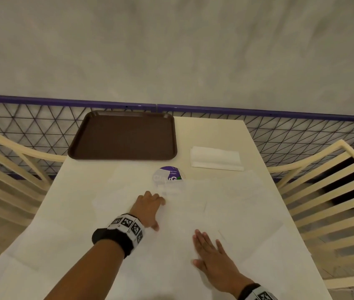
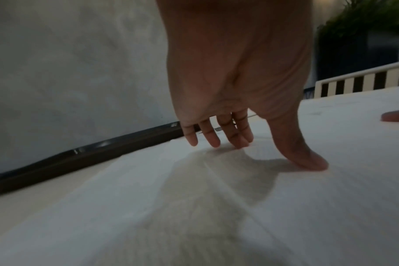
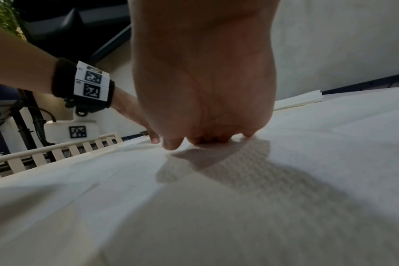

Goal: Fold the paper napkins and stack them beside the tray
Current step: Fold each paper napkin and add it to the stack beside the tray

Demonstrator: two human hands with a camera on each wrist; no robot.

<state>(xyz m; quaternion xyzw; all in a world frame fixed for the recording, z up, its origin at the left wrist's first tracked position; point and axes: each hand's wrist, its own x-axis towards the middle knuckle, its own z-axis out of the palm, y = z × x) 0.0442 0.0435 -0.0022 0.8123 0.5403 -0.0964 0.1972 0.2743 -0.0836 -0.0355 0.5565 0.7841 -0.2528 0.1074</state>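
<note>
Several unfolded white paper napkins (image 1: pixel 178 226) lie overlapping across the cream table (image 1: pixel 210 131). My left hand (image 1: pixel 150 204) presses its fingertips (image 2: pixel 214 143) and thumb onto one sheet (image 2: pixel 194 198), holding nothing. To its right, my right hand (image 1: pixel 210 252) lies flat, palm down, on the napkin (image 3: pixel 239 198) near the front edge. A brown tray (image 1: pixel 124 135) sits empty at the far left of the table. Beside it on the right rests a stack of folded napkins (image 1: pixel 216 158), seen low in the right wrist view as well (image 3: pixel 298 100).
A round purple sticker (image 1: pixel 168 173) shows partly under a napkin between tray and hands. Cream slatted chairs stand on the left (image 1: pixel 9 169) and right (image 1: pixel 323 191). A dark mesh fence with a purple rail (image 1: pixel 279 113) runs behind the table.
</note>
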